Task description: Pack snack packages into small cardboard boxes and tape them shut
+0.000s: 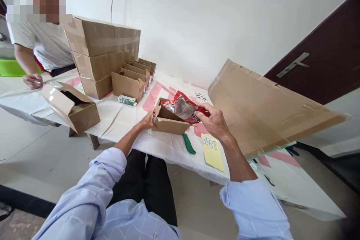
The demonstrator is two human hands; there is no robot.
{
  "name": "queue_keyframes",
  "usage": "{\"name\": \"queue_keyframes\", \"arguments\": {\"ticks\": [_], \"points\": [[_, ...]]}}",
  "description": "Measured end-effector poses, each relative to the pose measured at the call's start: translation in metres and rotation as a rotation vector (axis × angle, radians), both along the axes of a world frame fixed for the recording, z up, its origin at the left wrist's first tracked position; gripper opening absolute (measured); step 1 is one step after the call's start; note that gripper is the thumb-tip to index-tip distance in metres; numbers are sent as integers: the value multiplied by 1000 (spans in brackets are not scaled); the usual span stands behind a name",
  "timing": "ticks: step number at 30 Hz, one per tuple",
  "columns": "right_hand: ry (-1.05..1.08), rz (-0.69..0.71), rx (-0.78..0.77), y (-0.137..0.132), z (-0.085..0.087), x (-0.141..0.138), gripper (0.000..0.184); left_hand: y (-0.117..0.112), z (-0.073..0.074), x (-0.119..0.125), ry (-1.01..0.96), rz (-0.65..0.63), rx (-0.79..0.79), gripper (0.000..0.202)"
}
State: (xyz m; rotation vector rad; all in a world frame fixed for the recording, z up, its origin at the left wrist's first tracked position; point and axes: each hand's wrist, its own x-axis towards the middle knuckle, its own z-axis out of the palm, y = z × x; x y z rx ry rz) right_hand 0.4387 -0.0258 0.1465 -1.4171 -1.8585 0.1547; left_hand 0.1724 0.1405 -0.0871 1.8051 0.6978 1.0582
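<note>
A small open cardboard box (pixel 169 123) sits on the white-covered table (pixel 118 120) right in front of me. My left hand (pixel 147 121) grips its left side. My right hand (pixel 213 121) is closed on a red and clear snack packet (pixel 184 108), which lies tilted across the box's open top, partly inside. Near my right wrist a green-handled tool (pixel 189 144) and a yellow sheet of small stickers (pixel 212 151) rest on the table.
A row of several open small boxes (pixel 132 80) stands before stacked taped cartons (pixel 101 52). Another open box (pixel 71 107) overhangs the table's left edge. A small green-white carton (pixel 126 100) lies nearby. A large flat cardboard sheet (pixel 267 108) leans at right. Another person's hand (pixel 33 81) rests at far left.
</note>
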Motion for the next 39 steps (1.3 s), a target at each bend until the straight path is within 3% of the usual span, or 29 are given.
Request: {"name": "queue_keyframes", "arguments": {"ticks": [5, 8, 12, 15, 17, 20, 22, 25, 29, 31, 33, 35, 39], "points": [[145, -78, 119, -13, 12, 3, 28, -7, -1, -1, 27, 37, -45, 119], [261, -49, 110, -19, 13, 0, 27, -13, -1, -6, 48, 79, -68, 128], [373, 33, 39, -23, -6, -6, 26, -32, 4, -17, 62, 218, -125, 144], [320, 83, 85, -31, -28, -17, 21, -58, 15, -30, -45, 325, -270, 117], [210, 170, 170, -39, -44, -29, 17, -82, 26, -41, -107, 227, -416, 92], [-76, 327, 321, -55, -69, -52, 11, -122, 40, -57, -195, -166, -695, 96], [-259, 381, 394, -65, -86, -65, 10, -151, 45, -66, -297, -353, -816, 94], [-307, 337, 414, -79, -112, -73, 17, -189, 49, -77, -414, -333, -804, 84], [120, 107, 243, -92, -146, -81, 42, -217, 46, -79, -577, -53, -645, 106], [429, 121, 23, -97, -161, -96, 56, -221, 45, -74, -616, 126, -524, 113], [677, 233, -208, -101, -171, -118, 64, -220, 46, -70, -607, 253, -437, 116], [829, 289, -310, -101, -177, -142, 61, -220, 51, -70, -588, 301, -388, 111], [985, 236, -250, -87, -178, -173, 50, -224, 62, -81, -499, 234, -363, 88]]}}
